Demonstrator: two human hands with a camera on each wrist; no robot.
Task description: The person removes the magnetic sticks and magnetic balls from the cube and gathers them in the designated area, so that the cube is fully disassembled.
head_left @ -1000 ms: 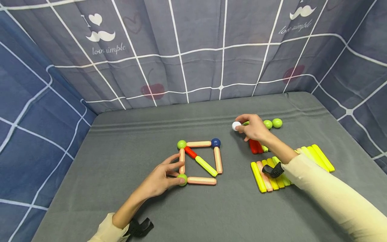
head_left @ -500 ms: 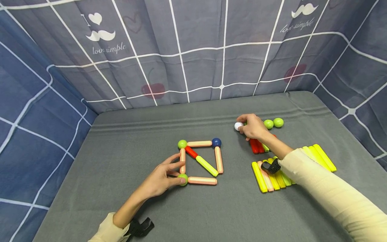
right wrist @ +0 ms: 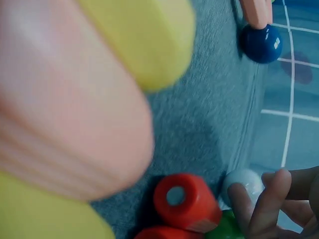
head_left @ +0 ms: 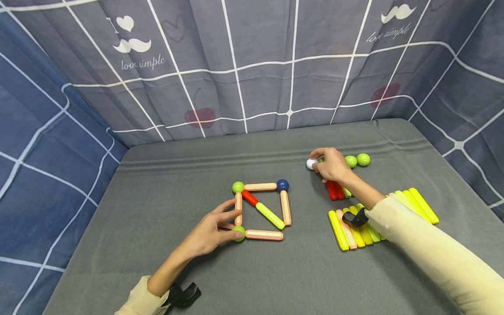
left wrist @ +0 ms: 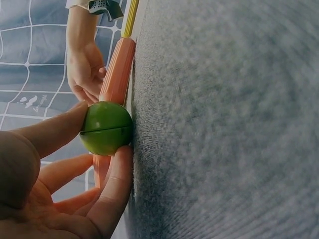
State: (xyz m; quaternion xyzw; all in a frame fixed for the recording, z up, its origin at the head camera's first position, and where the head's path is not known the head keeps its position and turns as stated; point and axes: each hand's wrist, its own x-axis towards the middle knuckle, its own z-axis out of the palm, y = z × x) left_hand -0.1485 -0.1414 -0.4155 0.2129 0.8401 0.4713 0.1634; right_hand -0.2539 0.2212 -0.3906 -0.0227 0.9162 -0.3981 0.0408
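Note:
My left hand (head_left: 206,234) pinches a green ball (left wrist: 107,128) between thumb and fingers, at the near left corner of a frame of magnetic rods. Pink ribbed rods (head_left: 264,235) make up its sides. A second green ball (head_left: 238,187) marks the far left corner, and a blue ball (head_left: 282,185) the far right one. From the second green ball a red rod (head_left: 250,197) and a yellow-green rod (head_left: 270,215) run diagonally inward. Farther right, my right hand (head_left: 331,165) holds a white ball (right wrist: 246,181) with thumb and fingertips, partly covering another green ball beside it.
Two green balls (head_left: 357,160) lie just right of the right hand. Below that hand are red rods (head_left: 335,190), partly covered. A row of yellow and pink rods (head_left: 350,229) runs under the right forearm. Checked curtains (head_left: 260,96) rise behind the grey cloth surface.
Both hands keep their grips with almost no motion. The whole head view has shifted slightly, so things appear a little farther right.

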